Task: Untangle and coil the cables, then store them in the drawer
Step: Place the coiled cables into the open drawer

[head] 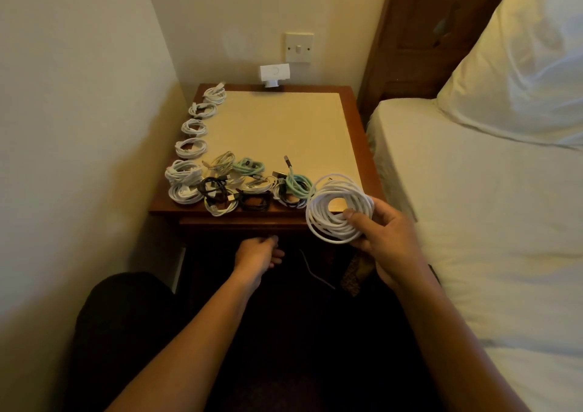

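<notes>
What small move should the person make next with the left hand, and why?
Probably pull the drawer open with the left hand. The drawer looks closed, that hand is at its front, and the right hand holds a finished white coil ready to store. Whether the left hand grips a handle cannot be seen.

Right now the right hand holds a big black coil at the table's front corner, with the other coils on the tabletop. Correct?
No: the coil in the right hand is white, not black, per the head view. The other coils do lie on the tabletop.
</notes>
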`<state>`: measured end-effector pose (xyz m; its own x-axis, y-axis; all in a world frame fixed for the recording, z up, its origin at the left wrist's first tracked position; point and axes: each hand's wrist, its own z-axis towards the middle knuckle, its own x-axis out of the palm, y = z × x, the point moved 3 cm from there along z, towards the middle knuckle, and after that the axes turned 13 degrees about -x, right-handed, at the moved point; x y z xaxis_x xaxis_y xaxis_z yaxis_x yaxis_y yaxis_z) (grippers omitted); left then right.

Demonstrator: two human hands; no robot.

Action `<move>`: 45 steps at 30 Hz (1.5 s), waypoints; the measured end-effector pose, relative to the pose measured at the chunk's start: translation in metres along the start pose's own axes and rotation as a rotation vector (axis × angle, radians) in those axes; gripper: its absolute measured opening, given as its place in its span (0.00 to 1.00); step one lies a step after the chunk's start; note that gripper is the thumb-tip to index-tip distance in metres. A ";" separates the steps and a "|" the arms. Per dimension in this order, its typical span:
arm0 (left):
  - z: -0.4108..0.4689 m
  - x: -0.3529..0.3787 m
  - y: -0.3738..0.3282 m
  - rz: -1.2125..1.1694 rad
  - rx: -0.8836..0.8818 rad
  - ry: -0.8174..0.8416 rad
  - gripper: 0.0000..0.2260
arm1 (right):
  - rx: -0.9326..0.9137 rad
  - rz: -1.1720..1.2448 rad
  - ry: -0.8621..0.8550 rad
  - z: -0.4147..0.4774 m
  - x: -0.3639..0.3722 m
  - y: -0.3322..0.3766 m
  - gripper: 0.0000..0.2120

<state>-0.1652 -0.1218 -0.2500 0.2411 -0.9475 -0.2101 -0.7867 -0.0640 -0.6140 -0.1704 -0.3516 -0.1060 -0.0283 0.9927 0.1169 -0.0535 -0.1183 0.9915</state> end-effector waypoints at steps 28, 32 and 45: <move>-0.125 -0.095 0.051 1.074 0.607 -0.338 0.14 | 0.232 -0.260 0.340 -0.003 0.109 -0.061 0.10; -0.138 -0.096 0.062 1.048 0.618 -0.283 0.12 | 0.344 -0.343 0.418 -0.001 0.133 -0.093 0.07; -0.164 -0.107 0.067 1.040 0.434 -0.113 0.15 | 0.481 -0.202 0.205 0.025 0.189 -0.165 0.12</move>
<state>-0.3372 -0.0762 -0.1436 -0.3478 -0.4419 -0.8269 -0.3772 0.8734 -0.3081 -0.1425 -0.1441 -0.2464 -0.2609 0.9644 -0.0435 0.3820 0.1445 0.9128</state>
